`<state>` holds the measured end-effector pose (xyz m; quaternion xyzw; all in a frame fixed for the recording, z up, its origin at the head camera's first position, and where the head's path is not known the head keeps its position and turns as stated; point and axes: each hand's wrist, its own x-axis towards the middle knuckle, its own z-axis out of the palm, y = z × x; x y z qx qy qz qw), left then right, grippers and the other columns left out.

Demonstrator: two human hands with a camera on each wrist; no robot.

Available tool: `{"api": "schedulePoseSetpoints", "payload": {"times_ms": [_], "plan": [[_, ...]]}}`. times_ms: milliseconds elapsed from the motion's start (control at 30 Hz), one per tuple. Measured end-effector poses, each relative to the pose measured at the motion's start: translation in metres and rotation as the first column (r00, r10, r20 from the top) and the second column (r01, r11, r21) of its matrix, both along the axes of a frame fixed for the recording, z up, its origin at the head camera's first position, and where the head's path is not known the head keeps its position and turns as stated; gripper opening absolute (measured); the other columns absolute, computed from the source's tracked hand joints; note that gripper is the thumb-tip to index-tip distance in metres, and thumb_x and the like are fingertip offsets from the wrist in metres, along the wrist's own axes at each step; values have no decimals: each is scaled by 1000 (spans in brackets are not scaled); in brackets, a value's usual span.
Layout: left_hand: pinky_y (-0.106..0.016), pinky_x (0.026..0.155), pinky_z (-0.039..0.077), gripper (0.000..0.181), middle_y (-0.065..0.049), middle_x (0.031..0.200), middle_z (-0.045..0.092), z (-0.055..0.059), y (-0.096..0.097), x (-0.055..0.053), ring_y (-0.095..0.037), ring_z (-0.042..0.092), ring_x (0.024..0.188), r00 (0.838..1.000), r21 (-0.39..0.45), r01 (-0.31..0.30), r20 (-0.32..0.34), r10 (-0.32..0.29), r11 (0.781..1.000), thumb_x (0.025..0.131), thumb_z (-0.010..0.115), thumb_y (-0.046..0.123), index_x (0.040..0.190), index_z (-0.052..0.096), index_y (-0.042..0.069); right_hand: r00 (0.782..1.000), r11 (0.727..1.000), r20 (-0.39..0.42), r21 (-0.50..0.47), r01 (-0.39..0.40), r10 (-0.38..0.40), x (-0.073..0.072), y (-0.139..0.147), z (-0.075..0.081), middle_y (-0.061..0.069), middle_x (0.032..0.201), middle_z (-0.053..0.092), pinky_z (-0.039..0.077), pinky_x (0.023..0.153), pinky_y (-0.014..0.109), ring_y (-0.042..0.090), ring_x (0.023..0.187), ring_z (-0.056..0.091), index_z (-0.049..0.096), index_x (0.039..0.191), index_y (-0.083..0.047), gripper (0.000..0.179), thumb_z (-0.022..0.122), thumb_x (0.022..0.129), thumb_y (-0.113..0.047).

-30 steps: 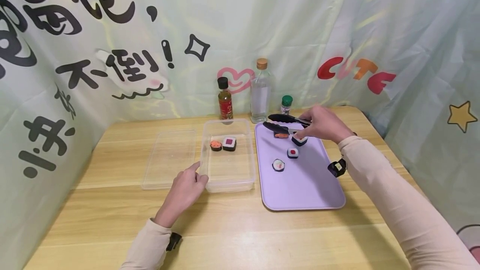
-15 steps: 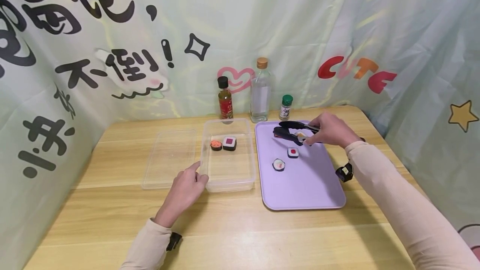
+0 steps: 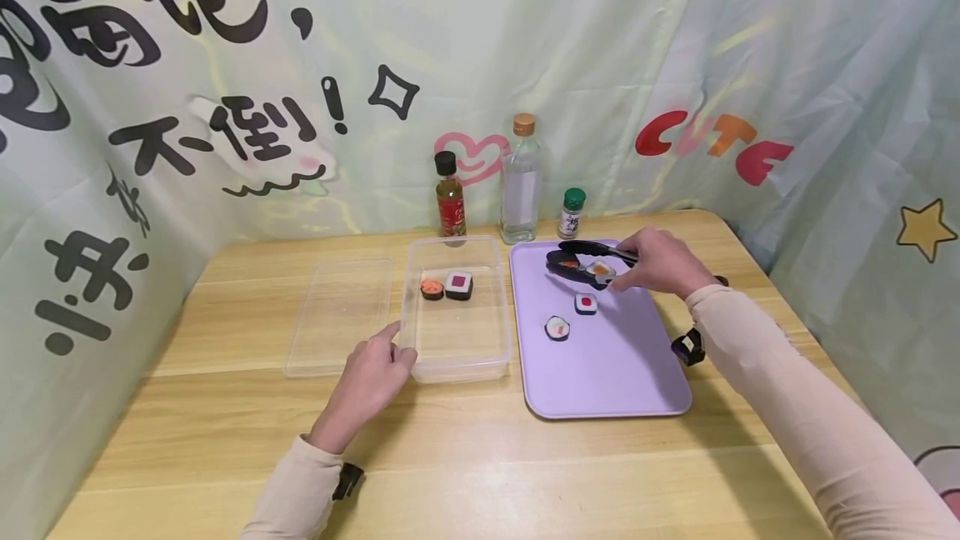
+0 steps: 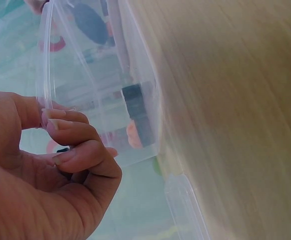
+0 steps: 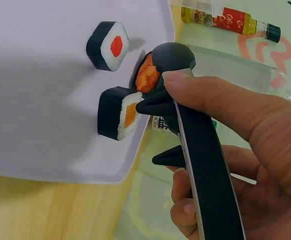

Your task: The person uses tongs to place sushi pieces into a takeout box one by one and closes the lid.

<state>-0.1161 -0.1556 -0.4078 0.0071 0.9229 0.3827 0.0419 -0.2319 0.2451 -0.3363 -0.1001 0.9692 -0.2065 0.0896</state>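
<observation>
My left hand [image 3: 372, 377] pinches the side rim of a clear plastic container [image 3: 459, 372]; the left wrist view shows thumb and fingers at the rim. Inside lie an orange-topped sushi piece [image 3: 432, 289] and a sushi roll with a dark red square centre [image 3: 459, 285]. My right hand [image 3: 662, 262] grips black-tipped tongs [image 5: 205, 165] over the far end of a purple tray [image 3: 611, 382]. The parted tong tips stand around an orange-topped sushi piece [image 5: 147, 77]. Close beside them is a sushi roll with a yellow-orange centre [image 5: 116, 114].
A red-centred roll [image 3: 586, 304] and a round roll [image 3: 557, 328] lie nearer on the tray. A clear lid [image 3: 339, 319] lies left of the container. Behind stand a red-labelled bottle [image 3: 452, 208], a tall clear bottle [image 3: 521, 190] and a green-capped jar [image 3: 572, 213].
My right hand has moved slightly right and nearer with the tongs, uncovering the green-capped jar. The tong tips have lowered around the orange-topped sushi piece. My left hand stays at the container's rim.
</observation>
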Motion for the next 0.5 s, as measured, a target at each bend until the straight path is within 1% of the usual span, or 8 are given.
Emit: {"api": "schedulePoseSetpoints", "payload": {"times_ms": [67, 133, 233, 333, 500], "plan": [[-24, 42, 23, 58, 5, 53, 39, 0, 0, 0, -9, 28, 45, 1000, -1, -1, -4, 1, 1000, 95, 51, 16, 147, 45, -9, 1000, 1000, -2, 9, 2, -2, -1, -1, -1, 16, 99, 67, 39, 74, 45, 29, 84, 50, 65, 127, 10, 67, 90, 73, -22], [-24, 42, 24, 58, 4, 53, 40, 0, 0, -1, -9, 28, 45, 1000, -3, -2, -6, 2, 1000, 95, 51, 16, 147, 45, -9, 1000, 1000, -5, 15, 5, -5, -1, -3, -1, 22, 111, 68, 42, 76, 47, 31, 89, 52, 64, 128, 10, 68, 89, 74, -21], [-24, 42, 24, 58, 5, 53, 39, 0, 0, -1, -9, 28, 45, 1000, -2, -3, -7, 3, 1000, 95, 51, 16, 147, 45, -9, 1000, 1000, -8, 20, 7, -6, -1, -5, -1, 29, 126, 63, 47, 83, 52, 35, 97, 57, 62, 130, 11, 69, 89, 74, -20], [-23, 42, 23, 58, 5, 52, 37, 0, -1, 0, -9, 27, 44, 1000, 2, -2, -6, 2, 1000, 95, 51, 16, 147, 44, -9, 1000, 1000, -12, 15, 8, -7, -2, -7, -1, 30, 131, 60, 48, 89, 57, 39, 108, 59, 61, 132, 11, 71, 88, 75, -20], [-23, 42, 22, 58, 5, 52, 37, 0, 0, 0, -9, 26, 45, 1000, 8, -1, -3, 1, 1000, 95, 51, 15, 147, 44, -9, 1000, 1000, -21, 21, 9, -9, -6, -9, -3, 29, 132, 60, 46, 93, 60, 43, 116, 58, 60, 133, 11, 72, 88, 74, -20]]}}
